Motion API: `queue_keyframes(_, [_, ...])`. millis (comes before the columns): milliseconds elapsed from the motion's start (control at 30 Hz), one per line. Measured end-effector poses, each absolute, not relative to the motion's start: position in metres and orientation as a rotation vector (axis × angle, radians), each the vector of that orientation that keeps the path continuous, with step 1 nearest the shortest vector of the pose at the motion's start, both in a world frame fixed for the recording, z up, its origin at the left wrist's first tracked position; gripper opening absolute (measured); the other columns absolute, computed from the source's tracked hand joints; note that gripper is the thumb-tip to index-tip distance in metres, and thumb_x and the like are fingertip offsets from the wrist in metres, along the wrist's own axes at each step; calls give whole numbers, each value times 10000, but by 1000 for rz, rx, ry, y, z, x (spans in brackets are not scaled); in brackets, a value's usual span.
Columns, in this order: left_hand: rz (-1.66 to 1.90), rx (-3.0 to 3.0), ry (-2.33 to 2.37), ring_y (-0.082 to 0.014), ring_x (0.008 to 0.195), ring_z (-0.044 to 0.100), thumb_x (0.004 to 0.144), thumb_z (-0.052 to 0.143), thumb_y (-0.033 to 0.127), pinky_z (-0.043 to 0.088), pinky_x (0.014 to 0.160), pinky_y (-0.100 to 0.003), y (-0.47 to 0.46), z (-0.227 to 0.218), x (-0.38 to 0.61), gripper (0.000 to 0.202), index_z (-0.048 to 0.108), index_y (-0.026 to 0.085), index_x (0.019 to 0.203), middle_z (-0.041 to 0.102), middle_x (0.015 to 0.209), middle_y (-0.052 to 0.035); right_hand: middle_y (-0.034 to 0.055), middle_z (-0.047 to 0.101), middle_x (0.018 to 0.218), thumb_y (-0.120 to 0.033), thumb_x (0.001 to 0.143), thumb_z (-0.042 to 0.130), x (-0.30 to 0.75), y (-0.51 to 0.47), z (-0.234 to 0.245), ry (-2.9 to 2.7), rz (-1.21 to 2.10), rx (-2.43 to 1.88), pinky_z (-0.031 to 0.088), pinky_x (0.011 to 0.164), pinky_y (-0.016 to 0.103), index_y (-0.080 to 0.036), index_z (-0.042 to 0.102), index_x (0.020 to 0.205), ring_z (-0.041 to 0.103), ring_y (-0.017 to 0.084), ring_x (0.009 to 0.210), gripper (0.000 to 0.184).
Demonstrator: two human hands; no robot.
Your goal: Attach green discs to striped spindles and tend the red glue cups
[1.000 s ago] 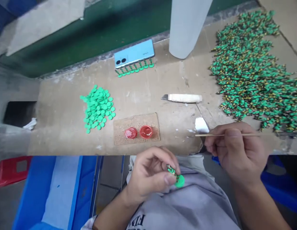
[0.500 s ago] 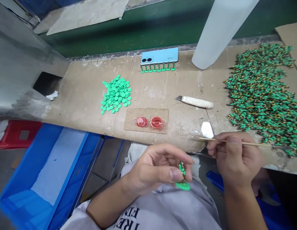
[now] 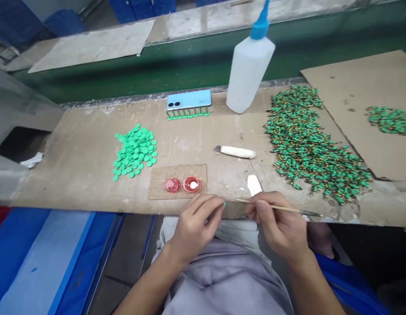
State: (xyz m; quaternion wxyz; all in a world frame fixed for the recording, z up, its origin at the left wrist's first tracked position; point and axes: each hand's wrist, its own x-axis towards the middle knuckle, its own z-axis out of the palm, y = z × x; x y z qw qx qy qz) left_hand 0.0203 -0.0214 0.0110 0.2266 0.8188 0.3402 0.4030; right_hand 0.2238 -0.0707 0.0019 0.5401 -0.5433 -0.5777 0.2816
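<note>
Moved to the edge of the worktop (image 3: 189, 144), your left hand (image 3: 196, 221) pinching a green piece (image 3: 224, 204), mostly hidden, your right hand (image 3: 281, 225) pinching a thin stick (image 3: 288, 209), open room between knife (image 3: 238, 152) and green discs (image 3: 135, 151)

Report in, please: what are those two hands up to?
Left hand pinching a small green piece, mostly hidden. Right hand holding a thin stick. Knife lying beyond, touching neither hand.

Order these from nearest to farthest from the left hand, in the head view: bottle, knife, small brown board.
1. Small brown board: just beyond the left hand.
2. Knife: farther forward, rightward.
3. Bottle: farthest forward, also rightward.
</note>
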Motion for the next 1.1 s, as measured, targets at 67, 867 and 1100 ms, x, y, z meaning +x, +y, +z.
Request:
queue_keyframes(67, [1069,2300,939,-180,901,746,974,652,42,617,842,-318,-17,3,20,202,694,182,1114,786,987,-67,4,687,769,-275,1081,550,220,-67,7,-1460,668,-1302,505,587,238,-211,662,944,643,126,624,188])
queue_keyframes(867, [968,2219,1001,-163,821,727,962,687,79,608,725,-276,-12,7,19,121,704,186,1016,770,915,-44,30,716,836,-289,1150,347,208,-35,9,-1922,620,-1300,490,672,285,-203,612,957,696,171,744,339])
queue_keyframes(1100, [1001,2241,982,-165,787,738,981,658,84,611,709,-276,-12,7,19,110,702,182,1004,778,887,-48,11,673,770,-281,1160,324,204,-31,6,-1964,551,-1180,457,645,281,-207,578,877,625,147,674,388])
